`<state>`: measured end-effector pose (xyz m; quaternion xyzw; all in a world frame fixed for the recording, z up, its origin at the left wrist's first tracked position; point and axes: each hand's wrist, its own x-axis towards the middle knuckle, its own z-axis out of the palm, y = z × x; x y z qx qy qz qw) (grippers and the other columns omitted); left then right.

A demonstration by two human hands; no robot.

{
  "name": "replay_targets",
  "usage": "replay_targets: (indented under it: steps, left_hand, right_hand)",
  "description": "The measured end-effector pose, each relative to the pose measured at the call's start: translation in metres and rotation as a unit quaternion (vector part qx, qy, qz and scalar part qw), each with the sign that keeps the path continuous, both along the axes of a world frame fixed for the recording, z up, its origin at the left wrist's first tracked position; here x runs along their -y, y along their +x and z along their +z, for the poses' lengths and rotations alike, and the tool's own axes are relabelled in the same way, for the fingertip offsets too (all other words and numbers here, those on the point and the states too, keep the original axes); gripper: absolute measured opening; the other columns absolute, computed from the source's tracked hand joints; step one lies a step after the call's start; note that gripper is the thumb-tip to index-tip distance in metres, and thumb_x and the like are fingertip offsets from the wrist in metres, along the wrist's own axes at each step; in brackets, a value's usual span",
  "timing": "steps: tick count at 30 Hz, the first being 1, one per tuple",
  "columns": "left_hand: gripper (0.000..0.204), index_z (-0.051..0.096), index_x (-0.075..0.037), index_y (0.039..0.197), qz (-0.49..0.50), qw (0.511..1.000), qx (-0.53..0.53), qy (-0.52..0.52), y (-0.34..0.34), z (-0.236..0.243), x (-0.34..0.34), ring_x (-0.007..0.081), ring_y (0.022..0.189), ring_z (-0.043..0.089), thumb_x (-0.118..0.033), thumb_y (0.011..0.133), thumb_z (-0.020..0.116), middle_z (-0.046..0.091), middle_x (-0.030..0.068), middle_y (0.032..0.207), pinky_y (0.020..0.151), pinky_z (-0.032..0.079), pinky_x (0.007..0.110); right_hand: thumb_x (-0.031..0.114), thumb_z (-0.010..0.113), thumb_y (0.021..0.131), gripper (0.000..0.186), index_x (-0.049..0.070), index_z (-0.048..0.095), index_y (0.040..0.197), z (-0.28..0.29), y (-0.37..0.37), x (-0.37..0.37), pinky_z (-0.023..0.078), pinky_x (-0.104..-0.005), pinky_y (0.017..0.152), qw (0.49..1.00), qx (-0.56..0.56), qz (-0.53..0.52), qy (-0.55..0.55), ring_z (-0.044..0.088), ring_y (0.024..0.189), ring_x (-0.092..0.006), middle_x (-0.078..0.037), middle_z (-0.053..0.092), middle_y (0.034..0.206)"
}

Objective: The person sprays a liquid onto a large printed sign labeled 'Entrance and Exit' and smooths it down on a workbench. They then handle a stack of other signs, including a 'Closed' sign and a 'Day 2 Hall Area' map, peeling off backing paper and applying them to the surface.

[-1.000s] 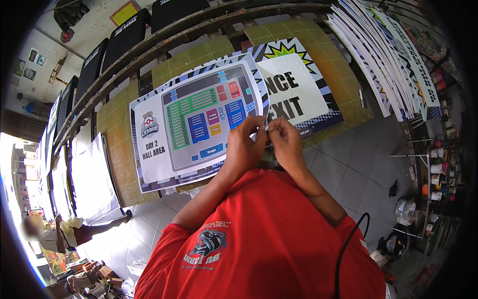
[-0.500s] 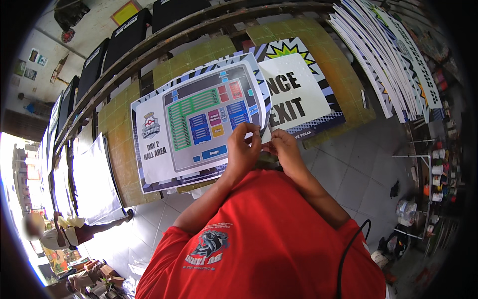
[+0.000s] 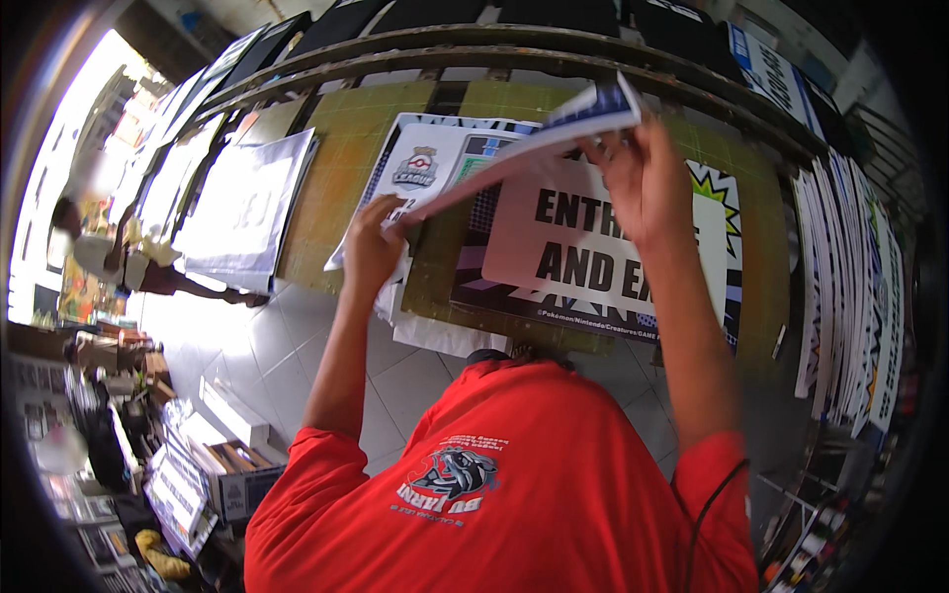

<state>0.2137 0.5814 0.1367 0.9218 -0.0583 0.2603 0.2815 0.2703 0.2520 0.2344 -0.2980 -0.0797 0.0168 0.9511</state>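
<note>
Both hands hold one printed board point(image 3: 514, 148), lifted at a slant above the desk point(image 3: 346, 168). The right hand point(image 3: 638, 178) has the raised upper end: fingers curled over the board's edge, thumb under, a closed grip near the blue-striped corner. The left hand point(image 3: 374, 247) pinches the lower end, fingers folded tight around it just over the desk's front edge. The board tilts up from left to right, its printed face mostly turned away, so only its thin edge and a strip of white and blue show.

Under it lies a white sheet point(image 3: 425, 168) with a round badge print, partly covered by the board. Beside that, to the right, a sign point(image 3: 583, 247) with big black letters on white and a yellow starburst lies flat on the green mat point(image 3: 341, 188) that covers the desk. Further left a pale poster point(image 3: 242, 212) rests on the same surface, hanging a little past the edge.

A stack of boards point(image 3: 850, 296) stands on edge at the right. At the left, low by the tiled floor point(image 3: 287, 346), sits a cardboard box point(image 3: 232, 465). The person wears a red shirt point(image 3: 514, 494)
</note>
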Motion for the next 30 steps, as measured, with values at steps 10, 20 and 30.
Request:
replay_targets:
  steps: [10,20,30]
  left_hand:
    - [0.025,0.072,-0.002,0.098,0.142,0.99,-0.004,-0.017,0.027,0.093,-0.123,0.0252,0.067,0.068,-0.024,0.087,0.067,0.069,0.0192,0.078,0.064,0.051,0.035]
    - [0.029,0.069,0.003,0.101,0.088,0.996,-0.01,0.005,-0.019,0.238,-0.324,0.0171,0.066,0.066,-0.023,0.088,0.068,0.07,0.0117,0.079,0.065,0.052,0.032]
    - [0.03,0.07,0.002,0.103,0.096,0.99,-0.026,-0.096,-0.017,0.201,-0.468,0.0182,0.071,0.066,-0.024,0.088,0.066,0.072,0.0115,0.084,0.071,0.052,0.034]
  right_hand:
    - [0.014,0.047,0.093,0.014,0.002,0.053,0.093,0.199,0.092,-0.096,0.053,-0.0447,0.085,0.963,0.257,0.073,-0.044,0.064,0.093,-0.0265,-0.015,0.062,0.097]
    - [0.008,0.045,0.088,0.016,0.0,0.043,0.101,0.345,0.063,-0.28,0.035,-0.0588,0.107,0.946,0.291,0.04,-0.138,0.054,0.104,-0.0442,-0.028,0.048,0.111]
    - [0.017,0.048,0.089,0.024,0.001,0.046,0.107,0.362,0.088,-0.461,0.043,-0.0558,0.097,0.938,0.286,0.055,-0.185,0.058,0.101,-0.0376,-0.024,0.055,0.107]
